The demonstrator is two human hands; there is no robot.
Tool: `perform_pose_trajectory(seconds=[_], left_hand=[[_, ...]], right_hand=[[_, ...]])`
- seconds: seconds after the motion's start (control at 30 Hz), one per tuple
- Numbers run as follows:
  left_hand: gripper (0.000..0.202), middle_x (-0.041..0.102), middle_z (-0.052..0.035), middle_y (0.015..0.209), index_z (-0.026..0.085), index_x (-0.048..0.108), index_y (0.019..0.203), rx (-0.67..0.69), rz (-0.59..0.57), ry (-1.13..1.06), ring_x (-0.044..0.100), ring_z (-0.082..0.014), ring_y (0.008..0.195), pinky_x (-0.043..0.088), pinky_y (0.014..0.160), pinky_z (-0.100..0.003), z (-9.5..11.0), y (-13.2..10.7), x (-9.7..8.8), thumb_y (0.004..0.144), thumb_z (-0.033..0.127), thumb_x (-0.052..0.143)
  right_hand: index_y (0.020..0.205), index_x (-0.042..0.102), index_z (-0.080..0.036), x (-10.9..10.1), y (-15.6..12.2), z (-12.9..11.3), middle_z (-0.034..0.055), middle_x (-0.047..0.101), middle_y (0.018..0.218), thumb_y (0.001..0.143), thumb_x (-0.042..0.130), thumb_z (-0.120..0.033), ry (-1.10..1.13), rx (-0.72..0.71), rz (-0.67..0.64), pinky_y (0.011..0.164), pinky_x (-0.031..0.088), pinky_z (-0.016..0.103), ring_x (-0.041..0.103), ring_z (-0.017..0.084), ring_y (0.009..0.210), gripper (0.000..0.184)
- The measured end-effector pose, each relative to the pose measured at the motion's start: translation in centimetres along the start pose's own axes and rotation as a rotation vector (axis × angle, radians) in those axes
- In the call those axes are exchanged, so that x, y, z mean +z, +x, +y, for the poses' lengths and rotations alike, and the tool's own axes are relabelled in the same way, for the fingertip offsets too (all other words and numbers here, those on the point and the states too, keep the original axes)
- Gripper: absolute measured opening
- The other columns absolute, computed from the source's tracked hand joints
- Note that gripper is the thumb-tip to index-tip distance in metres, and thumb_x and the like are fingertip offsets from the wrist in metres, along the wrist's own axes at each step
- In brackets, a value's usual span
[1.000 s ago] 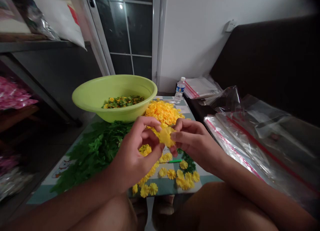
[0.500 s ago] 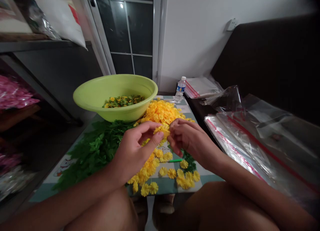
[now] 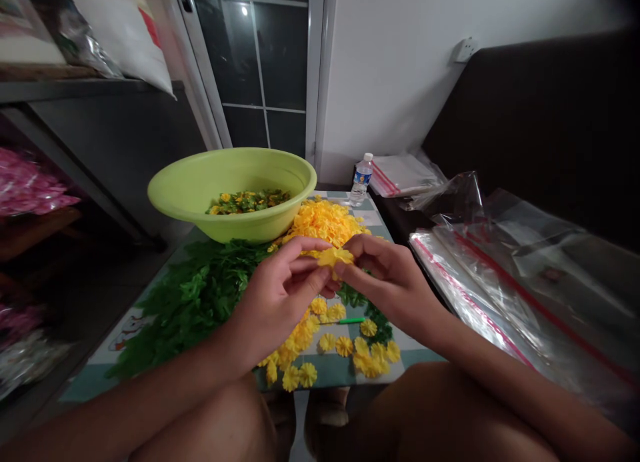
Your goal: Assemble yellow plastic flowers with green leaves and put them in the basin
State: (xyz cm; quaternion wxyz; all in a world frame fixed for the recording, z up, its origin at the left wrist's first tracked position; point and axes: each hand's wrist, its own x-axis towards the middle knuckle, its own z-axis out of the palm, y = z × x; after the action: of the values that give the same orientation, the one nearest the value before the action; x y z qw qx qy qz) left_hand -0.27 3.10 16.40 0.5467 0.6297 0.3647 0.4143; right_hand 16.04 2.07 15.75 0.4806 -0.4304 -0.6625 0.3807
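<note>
At the near edge of the checked tabletop, between the person's knees, lay loose yellow blossoms, some flat and apart, others bunched together. A little farther in, a slim green stick rested among them, with dark green sprigs just to its right. Above these, the left hand and the right hand met over the middle of the table, both pinching one yellow flower between thumb and fingers; the flower was held clear of the tabletop. To the left of the hands spread a heap of green leaves, and well to the right lay clear plastic bags with red strips. Beyond the hands rose a mound of orange-yellow petals, touching or close against a wide lime-green basin that held mixed green and yellow pieces. Farther back stood a water bottle, upright, and behind everything, a paned door.
</note>
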Motion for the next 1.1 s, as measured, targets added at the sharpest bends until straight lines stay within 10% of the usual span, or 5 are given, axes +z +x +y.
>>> perform_pose_trajectory(seconds=[0.83,1.1], left_hand=[[0.026,0.051,0.0047,0.059,0.018,0.047,0.068,-0.068,-0.050,0.128,0.049,-0.0090,0.057,0.043,0.055,-0.020,0.23,-0.04,-0.04,0.086,0.036,0.053],[0.022,0.047,0.0056,0.059,0.018,0.046,0.067,0.038,-0.020,0.352,0.046,-0.0084,0.056,0.037,0.051,-0.020,-0.44,-0.21,-0.28,0.087,0.027,0.048]], right_hand=[[0.060,0.031,-0.020,-0.01,-0.17,-0.57,-0.0060,0.035,0.054,0.089,0.047,-0.027,-0.236,0.026,-0.136,0.045,0.024,0.024,0.030,0.007,0.050,0.034],[0.095,0.049,-0.018,0.06,-0.19,-0.29,-0.0011,0.051,0.076,0.086,0.052,-0.023,-0.129,-0.070,-0.121,0.057,0.041,0.024,0.048,0.011,0.066,0.010]])
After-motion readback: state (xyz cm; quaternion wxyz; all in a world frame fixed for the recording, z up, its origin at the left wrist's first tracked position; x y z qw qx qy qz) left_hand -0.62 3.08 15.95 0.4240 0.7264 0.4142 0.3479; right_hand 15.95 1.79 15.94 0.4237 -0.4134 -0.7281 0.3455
